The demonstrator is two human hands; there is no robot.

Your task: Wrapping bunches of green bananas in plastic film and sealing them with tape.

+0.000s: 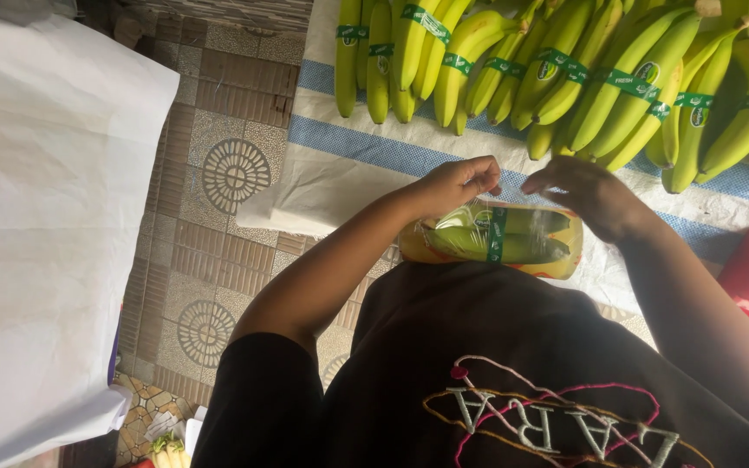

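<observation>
Hands point(457, 185) point(587, 195) pinching bagged bananas point(491, 238), fingertips hidden, grip unclear

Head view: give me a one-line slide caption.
Left hand and right hand pinch clear plastic wrap over a green-banded bunch of bananas, beside rows of banded green bananas.

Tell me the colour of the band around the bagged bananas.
Green, on the band in the head view.
</observation>
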